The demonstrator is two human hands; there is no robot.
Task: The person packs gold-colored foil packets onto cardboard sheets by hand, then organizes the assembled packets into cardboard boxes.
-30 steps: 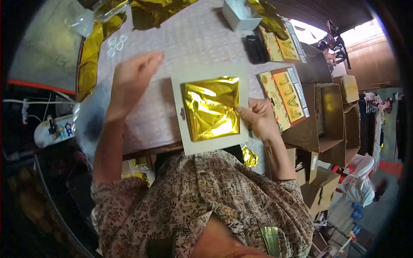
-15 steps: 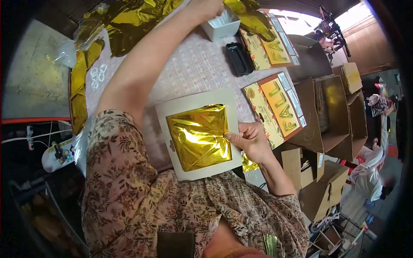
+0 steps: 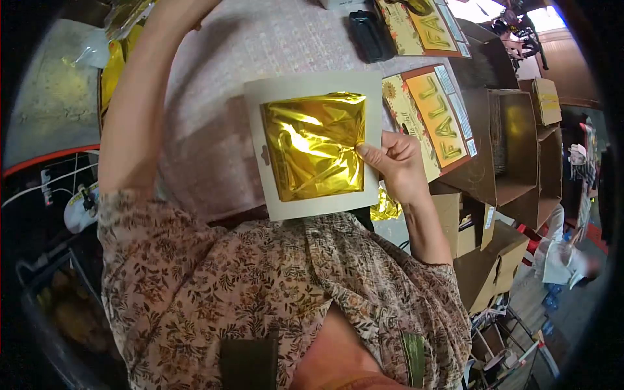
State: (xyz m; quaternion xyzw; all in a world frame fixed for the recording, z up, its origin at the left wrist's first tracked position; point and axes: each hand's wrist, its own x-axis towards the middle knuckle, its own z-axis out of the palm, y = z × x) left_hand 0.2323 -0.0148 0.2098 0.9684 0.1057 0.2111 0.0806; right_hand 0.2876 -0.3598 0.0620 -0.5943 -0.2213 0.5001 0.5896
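Observation:
My right hand (image 3: 400, 166) grips the right edge of a pale card (image 3: 312, 82), its thumb pressed on the front and the other fingers largely hidden behind. On the card lies a folded, shiny gold foil piece (image 3: 315, 146), gathered into creases by the thumb. The card is held in front of my chest, above the cloth-covered table (image 3: 208, 156). My left forearm (image 3: 140, 97) reaches up past the top edge of the picture, and my left hand is out of view.
Two printed FALL cards (image 3: 435, 123) (image 3: 426, 26) lie at the right, near a black tray (image 3: 372, 36). Open cardboard boxes (image 3: 513, 143) stand further right. Gold foil (image 3: 110, 78) shows at the left edge. A person in light clothing (image 3: 559, 257) is at the far right.
My left hand has left the white box and gone out of the picture at the top. The view has shifted, so the held card and table items appear higher and further right.

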